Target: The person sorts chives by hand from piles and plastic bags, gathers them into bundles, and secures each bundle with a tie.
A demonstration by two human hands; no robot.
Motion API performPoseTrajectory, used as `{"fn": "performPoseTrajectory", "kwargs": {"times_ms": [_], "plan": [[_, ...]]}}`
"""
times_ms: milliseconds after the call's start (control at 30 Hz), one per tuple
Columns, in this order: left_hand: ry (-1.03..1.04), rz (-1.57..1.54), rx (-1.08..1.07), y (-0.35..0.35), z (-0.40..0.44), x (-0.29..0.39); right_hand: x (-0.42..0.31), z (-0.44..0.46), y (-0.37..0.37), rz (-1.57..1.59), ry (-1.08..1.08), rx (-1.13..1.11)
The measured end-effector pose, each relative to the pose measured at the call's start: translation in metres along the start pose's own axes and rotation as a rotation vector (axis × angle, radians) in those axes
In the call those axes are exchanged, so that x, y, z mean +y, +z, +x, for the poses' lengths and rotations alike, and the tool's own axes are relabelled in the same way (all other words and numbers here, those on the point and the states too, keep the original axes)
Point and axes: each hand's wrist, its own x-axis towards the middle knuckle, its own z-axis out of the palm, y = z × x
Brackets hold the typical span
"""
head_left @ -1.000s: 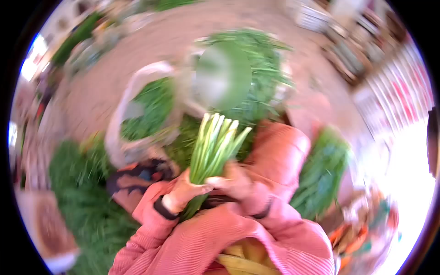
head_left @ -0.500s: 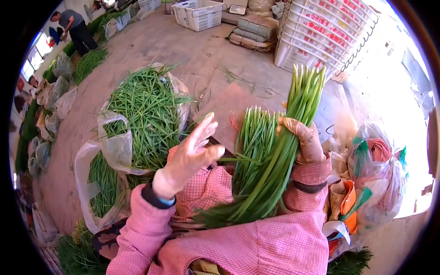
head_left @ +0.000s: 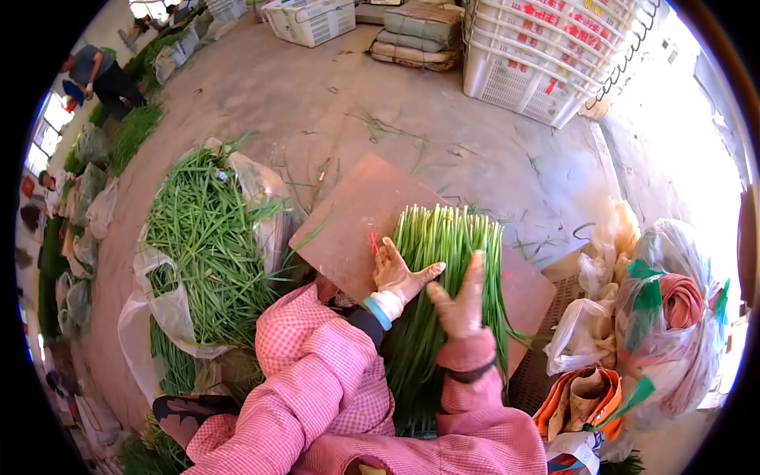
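A thick bunch of long green chives (head_left: 419,348) lies on a reddish-brown board (head_left: 340,226), its pale cut ends facing away from me. My left hand (head_left: 400,281) is at the left side of the bunch, fingers spread and the thumb pointing over the stems. Above the right part of the bunch is my right hand (head_left: 461,305), fingers stretched out and thumb apart, holding nothing. Whether either palm touches the stems I cannot tell. Both hands look gloved. The leafy ends run toward my lap, partly hidden by my sleeves.
A plastic bag heaped with loose green leaves (head_left: 210,245) stands at the left. White crates (head_left: 514,79) are stacked at the back right, near folded sacks (head_left: 416,39). Clear bags (head_left: 673,317) with pink ties lie at the right. A person (head_left: 103,79) bends over greens far left.
My right hand has lowered its chives and let go; they now lie with the others on the board. My left hand has come down and right to the bunch. The view has shifted.
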Motion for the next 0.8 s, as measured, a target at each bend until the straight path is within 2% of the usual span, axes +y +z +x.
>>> {"fn": "performPoseTrajectory", "kwargs": {"times_ms": [33,67,167,200,267,300,367,400,433,500,533,567,633,667,700,767,800], "plan": [[-0.010,0.008,-0.015,-0.005,-0.007,0.004,-0.008,0.010,-0.024,-0.046,-0.075,0.143],[-0.013,0.021,-0.039,-0.003,-0.016,0.007,0.001,0.013,-0.022,-0.061,-0.035,0.133],[0.032,0.024,-0.023,0.005,-0.016,0.017,0.025,0.049,-0.009,-0.481,0.626,-0.168],[0.063,-0.087,-0.029,0.011,-0.013,0.015,0.064,0.044,0.021,-0.302,0.674,-0.144],[0.078,-0.313,-0.010,0.024,-0.003,0.000,0.040,0.031,0.027,0.054,0.374,-0.118],[0.078,-0.356,0.003,0.018,-0.004,-0.007,0.063,0.018,0.042,0.111,0.290,-0.045],[0.050,-0.387,-0.002,0.012,-0.014,-0.016,0.033,-0.009,0.054,0.105,0.304,0.102],[0.042,-0.195,0.076,0.013,-0.022,-0.018,0.054,-0.011,0.075,0.587,0.524,0.181],[0.068,-0.007,0.171,0.010,-0.018,-0.011,0.073,-0.014,0.095,1.059,0.729,0.384],[0.017,-0.005,0.095,0.006,-0.025,-0.009,0.077,-0.026,0.094,0.266,0.365,0.266],[0.024,-0.002,0.113,0.006,-0.025,-0.009,0.058,-0.022,0.077,0.191,0.456,0.141],[0.045,-0.007,0.142,0.004,-0.021,-0.007,0.044,-0.016,0.061,0.189,0.446,0.155],[0.085,-0.031,0.089,-0.006,-0.023,-0.012,0.027,-0.015,0.038,-0.136,0.441,-0.027],[0.085,-0.093,0.053,-0.012,-0.024,-0.014,0.026,-0.019,0.033,-0.249,0.311,0.035],[0.083,-0.156,0.017,-0.018,-0.023,-0.015,0.023,-0.021,0.023,-0.286,0.318,0.031],[0.082,-0.227,0.178,-0.021,-0.014,-0.027,0.037,-0.024,0.003,-0.242,0.156,0.269],[0.134,-0.508,0.180,-0.013,0.005,-0.053,0.046,-0.023,-0.013,-0.207,0.231,0.308]]}}
